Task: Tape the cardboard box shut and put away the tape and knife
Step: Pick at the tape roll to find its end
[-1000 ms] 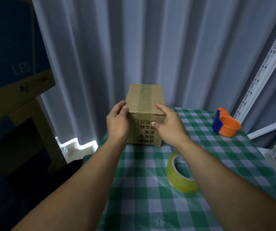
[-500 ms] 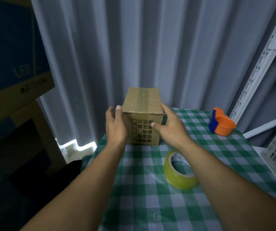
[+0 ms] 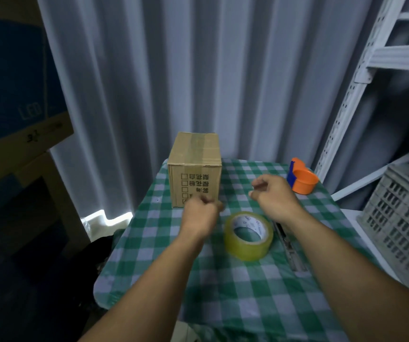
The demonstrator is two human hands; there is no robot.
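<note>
A small cardboard box (image 3: 194, 166) stands at the back left of the green checked table (image 3: 235, 292), its top flaps closed with a tape strip along the seam. My left hand (image 3: 201, 213) hovers just in front of the box, fingers curled, holding nothing. My right hand (image 3: 272, 196) hangs to the right of the box, fingers loosely bent and empty. A roll of yellowish clear tape (image 3: 247, 235) lies flat between my forearms. A grey utility knife (image 3: 288, 245) lies on the cloth just right of the roll, partly hidden under my right forearm.
An orange and blue tape dispenser (image 3: 302, 180) sits at the table's back right corner. A grey plastic crate (image 3: 403, 218) stands to the right under a white metal shelf frame (image 3: 353, 90). Curtains hang behind; large cartons are stacked at the left.
Both hands have let go of the box and pulled back toward me. The box now stands alone on the table. The camera view has shifted, bringing the knife into sight.
</note>
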